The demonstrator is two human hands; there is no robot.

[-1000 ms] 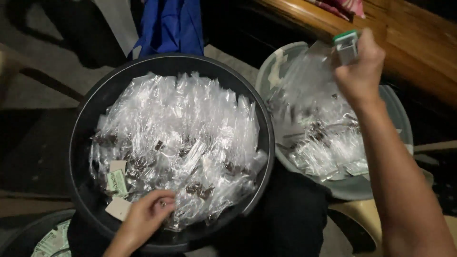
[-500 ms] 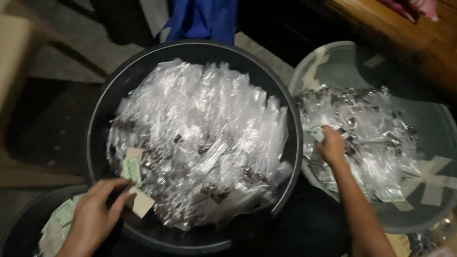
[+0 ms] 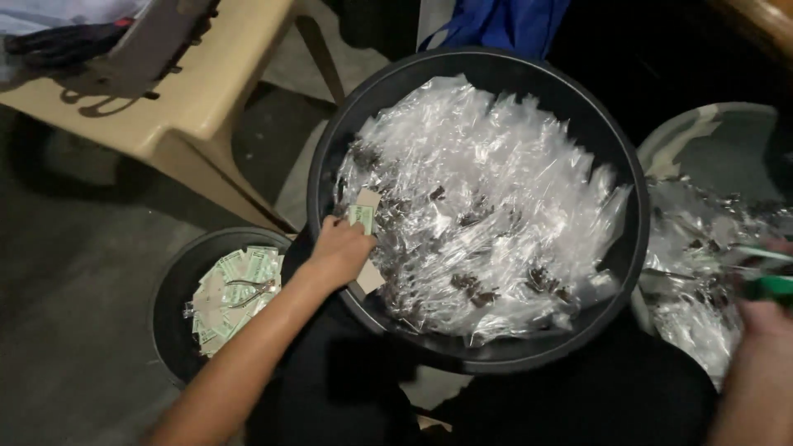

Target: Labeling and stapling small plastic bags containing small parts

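A black tub point(image 3: 496, 351) of clear packets point(image 3: 496, 182) fills the centre. A grey tub point(image 3: 702, 132) sits right, a small tub point(image 3: 169, 289) lower left. The left hand point(image 3: 340, 252) pinches a green slip point(image 3: 361, 217) at the tub's left rim. The right hand point(image 3: 760, 330), blurred at the right edge, has a grip I cannot tell.

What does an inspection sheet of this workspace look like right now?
Surface: dark floor.
Job's things: large black basin heaped with clear packets; green paper label.
Clutter: small black basin of labels; grey basin of packets.
Grips: left hand pinches the green paper label; right hand blurred at the frame edge beside a green object, grip unclear.
Cables: nothing seen.
Surroundings: beige plastic chair; blue cloth.
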